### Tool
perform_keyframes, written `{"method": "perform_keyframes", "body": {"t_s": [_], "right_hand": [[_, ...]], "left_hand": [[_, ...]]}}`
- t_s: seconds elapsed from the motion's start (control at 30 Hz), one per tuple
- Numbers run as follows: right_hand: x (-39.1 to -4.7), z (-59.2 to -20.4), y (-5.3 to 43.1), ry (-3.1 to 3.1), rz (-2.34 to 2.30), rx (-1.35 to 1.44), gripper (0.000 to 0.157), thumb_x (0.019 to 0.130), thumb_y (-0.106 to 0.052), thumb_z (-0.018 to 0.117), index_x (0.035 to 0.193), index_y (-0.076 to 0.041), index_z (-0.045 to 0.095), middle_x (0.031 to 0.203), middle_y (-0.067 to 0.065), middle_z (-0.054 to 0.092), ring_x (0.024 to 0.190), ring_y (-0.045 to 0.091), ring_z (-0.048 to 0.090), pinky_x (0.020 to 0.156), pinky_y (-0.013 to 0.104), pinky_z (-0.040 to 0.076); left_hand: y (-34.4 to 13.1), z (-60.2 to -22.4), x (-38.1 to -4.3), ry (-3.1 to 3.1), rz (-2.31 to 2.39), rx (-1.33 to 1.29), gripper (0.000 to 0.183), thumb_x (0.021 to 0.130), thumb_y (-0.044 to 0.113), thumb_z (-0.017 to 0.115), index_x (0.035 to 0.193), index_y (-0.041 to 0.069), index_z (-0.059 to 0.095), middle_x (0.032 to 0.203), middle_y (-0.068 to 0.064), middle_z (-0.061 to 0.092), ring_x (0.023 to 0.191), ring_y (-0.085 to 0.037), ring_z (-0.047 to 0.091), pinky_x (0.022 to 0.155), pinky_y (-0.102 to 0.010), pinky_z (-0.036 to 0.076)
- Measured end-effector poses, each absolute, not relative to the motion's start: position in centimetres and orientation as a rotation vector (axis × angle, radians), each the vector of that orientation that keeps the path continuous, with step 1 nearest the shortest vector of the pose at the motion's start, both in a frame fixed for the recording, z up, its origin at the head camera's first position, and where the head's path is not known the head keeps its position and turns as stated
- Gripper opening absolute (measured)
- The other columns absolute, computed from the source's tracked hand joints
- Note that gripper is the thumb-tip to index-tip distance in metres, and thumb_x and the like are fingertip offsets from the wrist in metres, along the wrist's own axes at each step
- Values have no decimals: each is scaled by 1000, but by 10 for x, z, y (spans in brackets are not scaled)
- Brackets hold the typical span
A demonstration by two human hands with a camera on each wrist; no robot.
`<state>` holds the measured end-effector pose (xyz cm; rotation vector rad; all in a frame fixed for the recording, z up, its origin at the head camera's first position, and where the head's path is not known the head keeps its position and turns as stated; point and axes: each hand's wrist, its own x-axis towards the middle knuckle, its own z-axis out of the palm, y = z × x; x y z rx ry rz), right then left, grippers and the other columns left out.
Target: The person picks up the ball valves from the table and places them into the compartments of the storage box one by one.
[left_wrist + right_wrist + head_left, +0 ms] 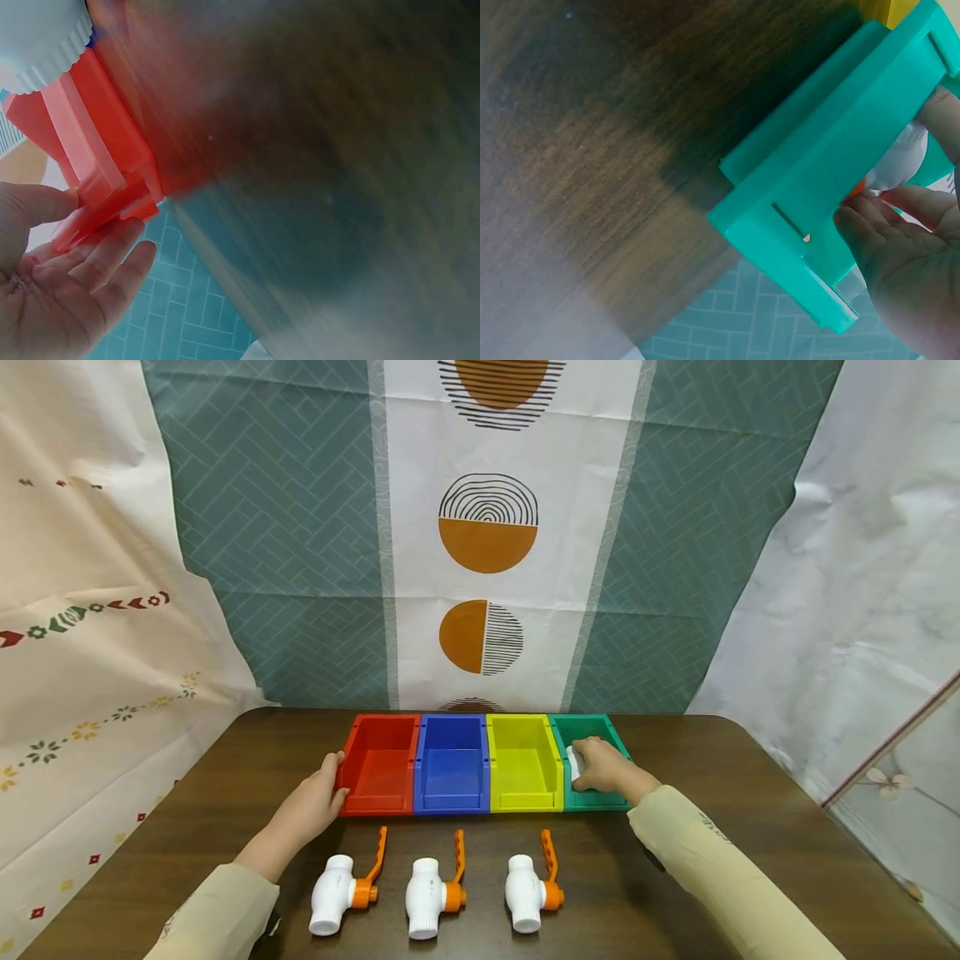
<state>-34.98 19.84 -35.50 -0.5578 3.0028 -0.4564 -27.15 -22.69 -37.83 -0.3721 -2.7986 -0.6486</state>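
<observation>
My left hand [309, 808] grips the left side of the red bin [384, 770], thumb on one face of its wall and fingers on the other. In the left wrist view those fingers [112, 262] lie along the bin's outer side. Inside the green bin [596, 802], at the right end of the row, my right hand [606, 770] holds a white ball valve [901, 161]. A bit of its orange handle shows beside the fingertips in the right wrist view; the rest is hidden by the hand and bin.
Between the red and green bins stand a blue bin [452, 768] and a yellow bin [523, 764], joined in one row. Three white ball valves with orange handles, left [330, 895], middle [425, 900] and right [524, 893], stand before the bins on the brown table [690, 752].
</observation>
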Motion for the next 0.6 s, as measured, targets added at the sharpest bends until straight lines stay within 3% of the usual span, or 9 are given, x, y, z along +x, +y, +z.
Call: {"method": "perform_keyframes", "body": {"t_s": [0.37, 0.6], "right_hand": [[-354, -361, 197, 3003, -412, -547, 69, 73, -9, 77, 129, 17, 46, 126, 30, 54, 107, 36, 53, 89, 45, 49], [-355, -361, 195, 2999, -389, -521, 68, 73, -9, 77, 129, 16, 47, 124, 29, 55, 100, 32, 53, 87, 44, 49]], "left_hand": [[-228, -376, -270, -2778, -682, -382, 46, 87, 0, 61, 123, -12, 35, 127, -36, 51, 100, -43, 62, 86, -54, 50], [-227, -376, -270, -2794, -691, -360, 47, 87, 0, 61, 124, -13, 35, 128, -36, 50, 102, -43, 61, 87, -54, 50]]}}
